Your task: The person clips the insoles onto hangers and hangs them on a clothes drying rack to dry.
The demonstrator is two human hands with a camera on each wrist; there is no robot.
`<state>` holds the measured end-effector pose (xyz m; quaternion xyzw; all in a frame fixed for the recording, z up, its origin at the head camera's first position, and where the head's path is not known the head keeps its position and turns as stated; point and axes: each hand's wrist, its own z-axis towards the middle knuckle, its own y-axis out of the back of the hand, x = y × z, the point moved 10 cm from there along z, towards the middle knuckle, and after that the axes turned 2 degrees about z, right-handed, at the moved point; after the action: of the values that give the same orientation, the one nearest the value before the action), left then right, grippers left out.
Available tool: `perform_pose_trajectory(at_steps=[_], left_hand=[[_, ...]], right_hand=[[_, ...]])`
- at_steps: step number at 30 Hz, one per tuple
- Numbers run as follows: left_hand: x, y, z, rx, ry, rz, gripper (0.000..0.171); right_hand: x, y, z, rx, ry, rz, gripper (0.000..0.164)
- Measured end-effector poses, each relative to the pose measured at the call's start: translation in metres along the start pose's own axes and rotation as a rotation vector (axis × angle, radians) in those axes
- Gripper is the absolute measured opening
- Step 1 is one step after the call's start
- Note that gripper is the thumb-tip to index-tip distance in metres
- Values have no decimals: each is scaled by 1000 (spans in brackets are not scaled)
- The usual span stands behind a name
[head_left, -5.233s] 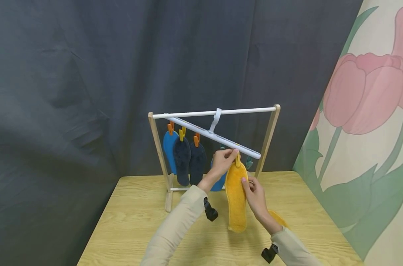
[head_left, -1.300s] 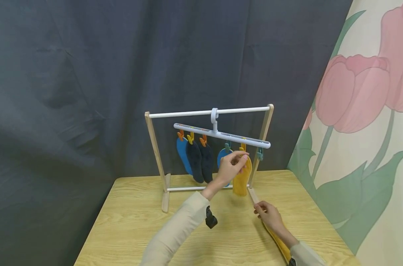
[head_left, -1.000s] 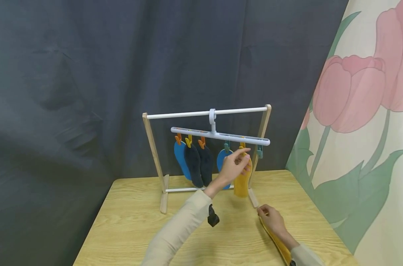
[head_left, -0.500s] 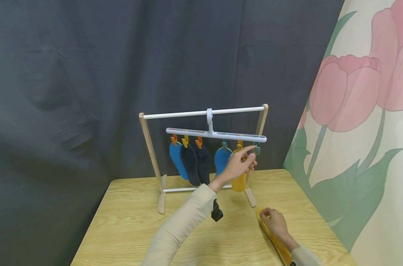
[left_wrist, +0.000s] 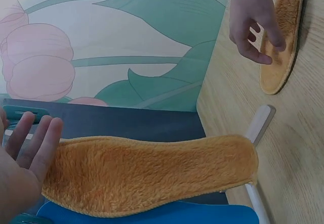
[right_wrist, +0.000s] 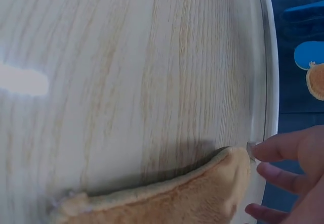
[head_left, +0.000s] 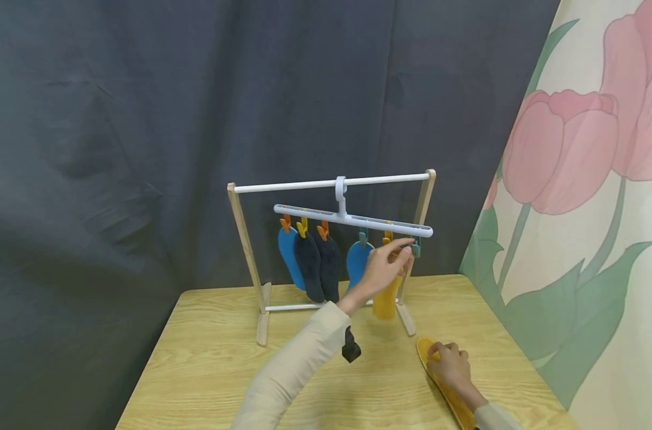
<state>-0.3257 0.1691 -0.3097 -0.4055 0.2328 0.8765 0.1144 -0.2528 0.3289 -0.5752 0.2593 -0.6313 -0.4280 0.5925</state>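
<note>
My left hand [head_left: 382,269] is raised at the right end of the white hanger [head_left: 315,213], thumb and forefinger pinching the green clothespin [head_left: 416,248] there. Its other fingers extend in front of a fuzzy yellow insole [left_wrist: 147,173], which hangs toe-up from a yellow clothespin [head_left: 387,235]. My right hand [head_left: 452,365] is low over a second yellow insole [head_left: 425,347] lying on the table. In the left wrist view its thumb and forefinger stand apart over that insole's end. The right wrist view shows its fingertips [right_wrist: 273,148] beside the insole's edge.
A wooden rack [head_left: 245,245] with a white top bar [head_left: 282,186] holds the hanger, which tilts down to the right. Blue insoles [head_left: 289,257] and dark insoles [head_left: 307,269] hang from clothespins. A dark curtain [head_left: 116,149] stands behind, a tulip-patterned wall [head_left: 584,149] on the right.
The yellow insole once held by both hands now hangs clipped. My left hand has moved right to the green clothespin; my right hand has gone down to the other yellow insole.
</note>
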Motion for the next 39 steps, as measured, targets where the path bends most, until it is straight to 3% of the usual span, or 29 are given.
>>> perform_pose_trajectory(at_steps=[5, 7, 13, 17, 25, 32, 39], left_hand=[[23, -5, 5, -24, 11, 19, 28], [31, -6, 7, -36, -6, 67, 28], [35, -8, 9, -38, -24, 140, 28], [34, -9, 9, -36, -35, 142, 29], [33, -8, 8, -62, -32, 61, 26], [9, -3, 5, -68, -62, 31, 23], [1, -1, 2, -89, -34, 59, 21]], right_hand=[[0, -1, -2, 35, -13, -42, 31], [-3, -4, -2, 52, -28, -61, 34], [-11, -10, -1, 53, -42, -104, 38], [-12, -12, -2, 62, -49, -112, 39], [-14, -20, -5, 160, -106, -55, 43], [-6, -18, -7, 125, -34, -46, 45], [-6, -15, -4, 58, -36, -94, 72]])
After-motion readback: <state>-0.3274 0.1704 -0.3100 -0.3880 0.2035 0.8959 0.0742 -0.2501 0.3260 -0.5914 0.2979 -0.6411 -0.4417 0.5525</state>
